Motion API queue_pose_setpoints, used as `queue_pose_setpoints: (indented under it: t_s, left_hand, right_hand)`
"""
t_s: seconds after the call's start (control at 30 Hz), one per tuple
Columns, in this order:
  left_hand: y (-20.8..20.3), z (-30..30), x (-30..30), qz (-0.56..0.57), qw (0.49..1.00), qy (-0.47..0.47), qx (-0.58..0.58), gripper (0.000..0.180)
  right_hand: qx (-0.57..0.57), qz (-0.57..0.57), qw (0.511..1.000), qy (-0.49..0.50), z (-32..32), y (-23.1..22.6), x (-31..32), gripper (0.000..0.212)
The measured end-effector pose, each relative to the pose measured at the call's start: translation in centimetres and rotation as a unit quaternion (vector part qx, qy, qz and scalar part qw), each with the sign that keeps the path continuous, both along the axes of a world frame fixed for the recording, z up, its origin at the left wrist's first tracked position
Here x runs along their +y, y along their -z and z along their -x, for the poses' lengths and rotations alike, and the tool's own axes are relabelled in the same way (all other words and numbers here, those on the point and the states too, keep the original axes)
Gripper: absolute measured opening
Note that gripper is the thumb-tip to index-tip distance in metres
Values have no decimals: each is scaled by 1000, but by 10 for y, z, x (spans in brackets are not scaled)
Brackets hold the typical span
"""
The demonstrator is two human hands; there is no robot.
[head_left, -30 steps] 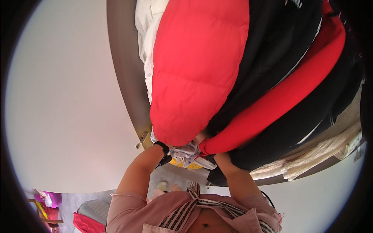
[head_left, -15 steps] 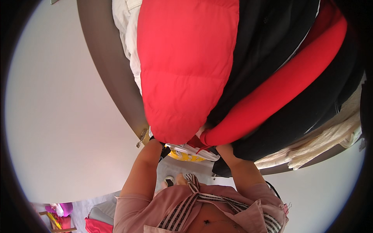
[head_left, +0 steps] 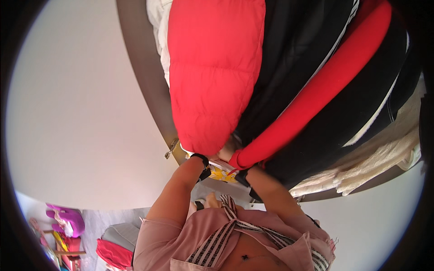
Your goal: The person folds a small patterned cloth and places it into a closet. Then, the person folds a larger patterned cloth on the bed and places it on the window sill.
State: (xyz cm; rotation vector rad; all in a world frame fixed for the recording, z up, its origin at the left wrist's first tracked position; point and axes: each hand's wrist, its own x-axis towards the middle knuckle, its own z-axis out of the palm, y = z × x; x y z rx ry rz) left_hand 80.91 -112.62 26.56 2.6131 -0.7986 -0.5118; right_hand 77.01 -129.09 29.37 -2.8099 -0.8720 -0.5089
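Since a second ago the view has swung so that the hanging clothes fill more of the upper right, and both forearms have come up closer beneath them; the left wrist now sits tight under the hem of the red padded jacket.

Largest in view is the row of garments hanging in a wardrobe with a dark brown frame (head_left: 149, 86): a black jacket (head_left: 298, 49) in the middle, the red puffer jacket (head_left: 212, 77) on its left, a white padded garment (head_left: 158, 27) at the far left edge, a red sleeve (head_left: 316, 104) running diagonally across the black cloth, and cream knitwear (head_left: 384, 158) at the right. They hang packed against one another, probably because the rail is full, so the hands have to push in from below to reach anything.

At the bottom of the garments a small pale item with yellow print (head_left: 221, 172) lies between the two wrists, just under the puffer's hem and beside the red sleeve's cuff. The left hand (head_left: 226, 151), with a black band at the wrist, is pressed up against the hem; its fingers are hidden by the cloth, so I cannot tell their hold. The right hand (head_left: 242, 174) is buried behind the cuff and dark fabric, and its fingers cannot be seen either.

Low at left stand a pink toy-like object (head_left: 65, 221) and a red cushion (head_left: 113, 253).
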Motion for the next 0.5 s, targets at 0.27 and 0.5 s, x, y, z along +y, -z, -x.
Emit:
queue_pose_setpoints:
  t_s: [0.27,0.5]
  left_hand:
    - [-59,128,51,156,958,-59,-233,24]
    - [-9,330,180,112,906,-402,-71,23]
  right_hand:
    - [25,-41,997,-66,19,-16,15,47]
    - [100,9,992,-75,39,-12,25,45]
